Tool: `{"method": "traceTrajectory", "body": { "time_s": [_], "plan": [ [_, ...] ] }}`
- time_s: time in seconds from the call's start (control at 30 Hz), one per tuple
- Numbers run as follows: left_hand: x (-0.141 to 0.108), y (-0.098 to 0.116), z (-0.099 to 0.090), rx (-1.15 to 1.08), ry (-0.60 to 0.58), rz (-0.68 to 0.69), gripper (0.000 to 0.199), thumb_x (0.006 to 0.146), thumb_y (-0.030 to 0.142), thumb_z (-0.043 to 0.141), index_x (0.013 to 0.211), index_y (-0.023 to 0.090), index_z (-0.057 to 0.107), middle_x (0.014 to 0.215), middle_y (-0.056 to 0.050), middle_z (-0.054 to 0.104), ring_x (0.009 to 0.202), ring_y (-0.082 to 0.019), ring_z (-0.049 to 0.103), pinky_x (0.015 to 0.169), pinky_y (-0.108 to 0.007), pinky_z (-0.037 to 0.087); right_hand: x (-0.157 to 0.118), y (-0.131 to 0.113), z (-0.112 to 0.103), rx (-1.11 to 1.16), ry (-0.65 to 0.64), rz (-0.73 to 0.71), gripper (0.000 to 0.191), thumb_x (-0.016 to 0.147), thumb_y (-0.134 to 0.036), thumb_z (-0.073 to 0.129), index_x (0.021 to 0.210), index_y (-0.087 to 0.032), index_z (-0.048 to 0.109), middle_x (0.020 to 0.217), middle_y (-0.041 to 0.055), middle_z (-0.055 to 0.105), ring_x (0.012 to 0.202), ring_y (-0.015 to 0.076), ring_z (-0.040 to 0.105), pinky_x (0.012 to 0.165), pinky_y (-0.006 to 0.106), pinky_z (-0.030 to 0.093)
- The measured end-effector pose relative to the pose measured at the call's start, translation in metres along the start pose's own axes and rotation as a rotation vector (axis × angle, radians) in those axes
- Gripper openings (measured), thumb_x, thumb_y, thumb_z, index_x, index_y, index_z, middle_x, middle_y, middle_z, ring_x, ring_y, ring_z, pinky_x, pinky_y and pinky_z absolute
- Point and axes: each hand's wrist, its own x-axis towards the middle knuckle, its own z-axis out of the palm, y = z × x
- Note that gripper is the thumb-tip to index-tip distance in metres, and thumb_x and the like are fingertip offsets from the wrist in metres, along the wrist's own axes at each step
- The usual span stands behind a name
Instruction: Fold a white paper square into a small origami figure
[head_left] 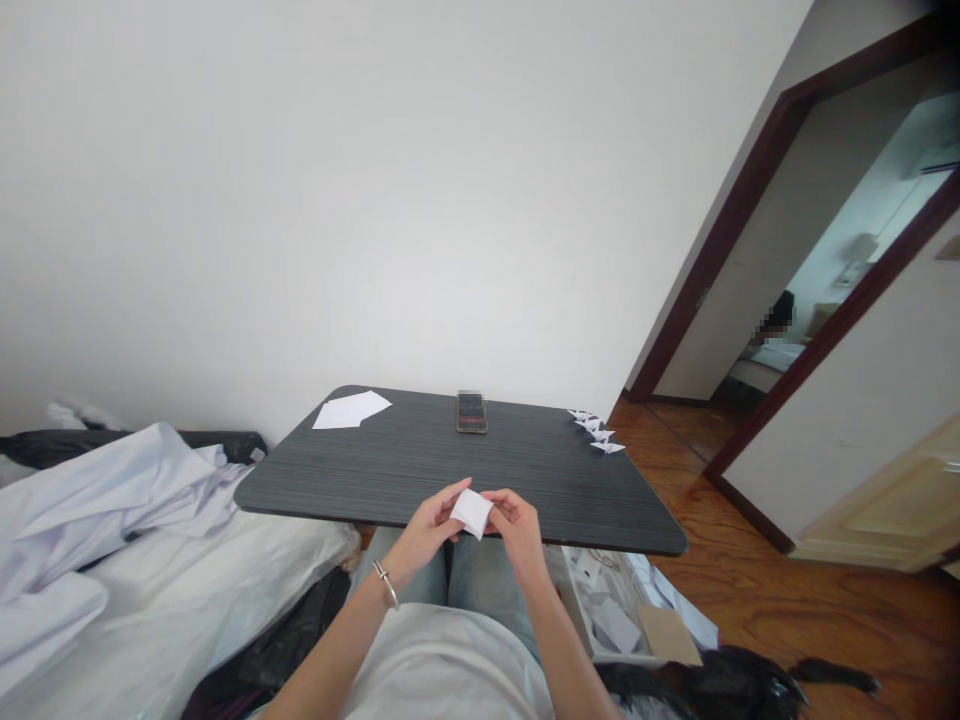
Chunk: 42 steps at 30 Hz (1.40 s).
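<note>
A small folded square of white paper point(472, 511) is held between my two hands over the table's near edge. My left hand point(433, 525) pinches its left side, thumb on top and fingers behind. On the opposite side, my right hand point(513, 523) grips the paper's right corner between thumb and fingers. Several folded white paper cranes point(598, 432) stand in a row near the table's right end. White paper sheets point(351, 410) lie overlapping at the far left of the table.
A phone point(471, 412) lies at the back middle of the dark table point(420, 460). White cloth and plastic point(150, 520) are heaped at the left. Below the right side, a white box point(600, 610) holds papers. A doorway point(750, 250) opens at the right, with a person partly visible beyond.
</note>
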Motion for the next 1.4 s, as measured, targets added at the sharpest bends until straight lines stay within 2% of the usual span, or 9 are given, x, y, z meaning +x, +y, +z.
{"method": "traceTrajectory", "body": {
  "time_s": [0.27,0.57,0.87,0.93,1.13,1.27,1.4],
  "plan": [
    [0.002,-0.004,-0.001,0.034,0.045,0.017,0.056,0.069,0.019,0.053,0.124,0.015,0.043,0.095,-0.007,0.060,0.069,-0.013,0.051,0.050,-0.019,0.038,-0.001,0.001,0.002,-0.005,0.008,-0.027,0.017,0.065,-0.027,0.064,0.076,-0.014,0.062,0.064,0.0017,0.066,0.053,0.0129,0.058,0.046,0.021,0.046],
    [0.004,-0.010,-0.002,0.058,0.083,0.004,0.053,0.070,0.024,0.054,0.122,0.017,0.046,0.093,-0.007,0.061,0.069,-0.014,0.052,0.051,-0.020,0.037,-0.001,0.003,0.002,-0.077,0.010,-0.025,0.023,0.065,-0.027,0.063,0.084,-0.015,0.065,0.055,0.0009,0.065,0.049,0.0148,0.058,0.048,0.025,0.048],
    [0.002,-0.007,0.003,0.075,0.046,0.010,0.045,0.068,0.022,0.056,0.111,0.011,0.052,0.088,-0.008,0.062,0.067,-0.014,0.054,0.049,-0.020,0.035,-0.002,0.003,0.006,-0.101,0.010,-0.058,0.019,0.062,-0.012,0.058,0.079,-0.016,0.065,0.074,0.0043,0.069,0.064,0.0184,0.062,0.057,0.026,0.047],
    [0.002,-0.007,0.004,0.115,0.065,0.027,0.042,0.069,0.021,0.055,0.110,0.011,0.053,0.088,-0.008,0.063,0.068,-0.015,0.055,0.052,-0.021,0.037,-0.002,0.003,0.007,-0.115,0.020,-0.062,0.019,0.062,-0.013,0.058,0.079,-0.016,0.065,0.074,0.0043,0.069,0.064,0.0187,0.062,0.057,0.027,0.047],
    [0.001,-0.013,0.003,0.348,0.164,0.170,0.037,0.071,0.011,0.048,0.106,0.015,0.057,0.099,-0.008,0.064,0.087,-0.019,0.057,0.076,-0.028,0.042,-0.003,0.003,0.011,-0.148,0.043,-0.070,0.016,0.063,-0.015,0.059,0.077,-0.015,0.065,0.073,0.0050,0.069,0.064,0.0192,0.062,0.057,0.027,0.047],
    [0.000,-0.013,0.003,0.522,0.206,0.199,0.041,0.070,0.006,0.042,0.107,0.017,0.058,0.101,-0.006,0.064,0.086,-0.018,0.058,0.076,-0.027,0.042,-0.004,0.004,0.013,-0.155,0.047,-0.063,0.017,0.063,-0.014,0.058,0.079,-0.014,0.064,0.074,0.0056,0.068,0.068,0.0198,0.063,0.058,0.027,0.048],
    [-0.001,-0.009,0.004,0.580,0.228,0.212,0.041,0.069,0.006,0.041,0.104,0.017,0.059,0.101,-0.005,0.064,0.088,-0.017,0.058,0.076,-0.025,0.042,-0.005,0.002,0.015,-0.154,0.046,-0.070,0.018,0.062,-0.013,0.057,0.079,-0.013,0.062,0.074,0.0054,0.067,0.070,0.0191,0.062,0.058,0.026,0.049]
  ]
}}
